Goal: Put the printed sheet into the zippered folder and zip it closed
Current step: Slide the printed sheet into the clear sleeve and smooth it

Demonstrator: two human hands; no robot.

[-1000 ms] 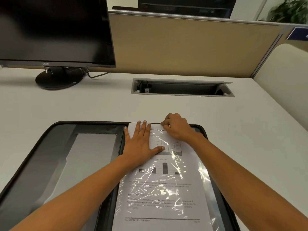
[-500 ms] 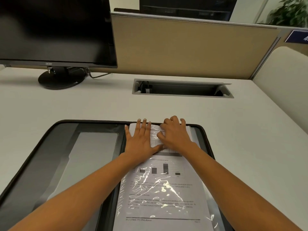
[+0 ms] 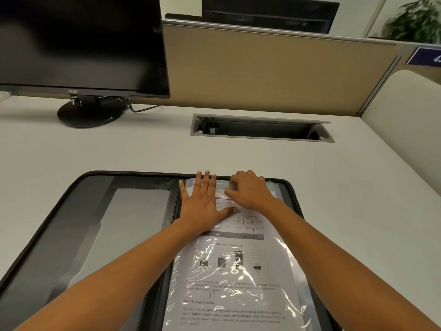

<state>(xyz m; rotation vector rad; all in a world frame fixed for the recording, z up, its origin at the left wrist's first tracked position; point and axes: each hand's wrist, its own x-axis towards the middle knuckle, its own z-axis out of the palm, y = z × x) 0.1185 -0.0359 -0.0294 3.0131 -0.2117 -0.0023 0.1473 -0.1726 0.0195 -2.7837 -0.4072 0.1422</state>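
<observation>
A black zippered folder [image 3: 71, 187] lies open on the desk, its left half showing a grey pocket. The printed sheet [image 3: 229, 278], with a table, bar chart and text, lies on the right half under a shiny clear plastic sleeve. My left hand [image 3: 202, 204] lies flat with straight fingers on the sheet's top left part, fingertips at the folder's far edge. My right hand [image 3: 248, 189] sits beside it at the sheet's top edge, fingers curled down onto the plastic there; whether they pinch it is hidden.
A dark monitor [image 3: 78, 44] on a round stand [image 3: 88, 113] is at the back left. An open cable tray slot [image 3: 262, 129] is sunk in the desk behind the folder. A beige partition [image 3: 274, 72] closes the back, a cream panel [image 3: 405, 139] the right.
The sheet has slid farther up toward the folder's top edge. Both hands have moved up with it, and the right hand's fingers have curled over the top edge.
</observation>
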